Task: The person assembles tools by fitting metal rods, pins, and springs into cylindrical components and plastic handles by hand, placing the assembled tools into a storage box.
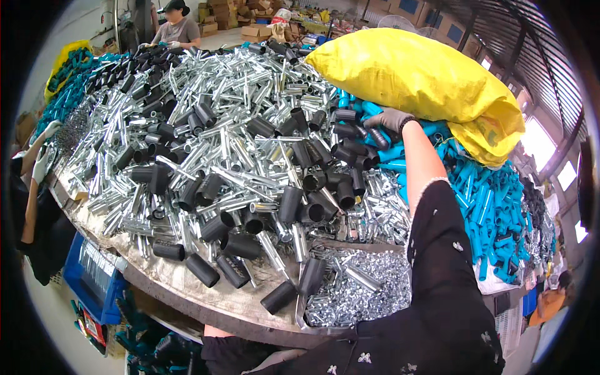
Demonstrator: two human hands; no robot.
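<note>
My right hand (389,119), in a grey glove, reaches over the far right of the heap. Its fingers stretch leftward and touch the parts; I see nothing gripped in them. Blue plastic handles (392,154) lie around it, and a black ribbed piece (379,138) sits just below the fingers. Black plastic sleeves (290,203) are strewn among shiny metal tubes (225,140) left of the hand. Of my left arm only a bit of skin and black sleeve shows at the table's front edge; my left hand is out of sight.
A large yellow sack (419,75) lies behind my right hand. Near me stands a metal tray (302,312) of small metal parts. At the left edge, another person's gloved hands (42,162) are by the heap; a person (178,28) stands across. A blue crate (94,275) stands below left.
</note>
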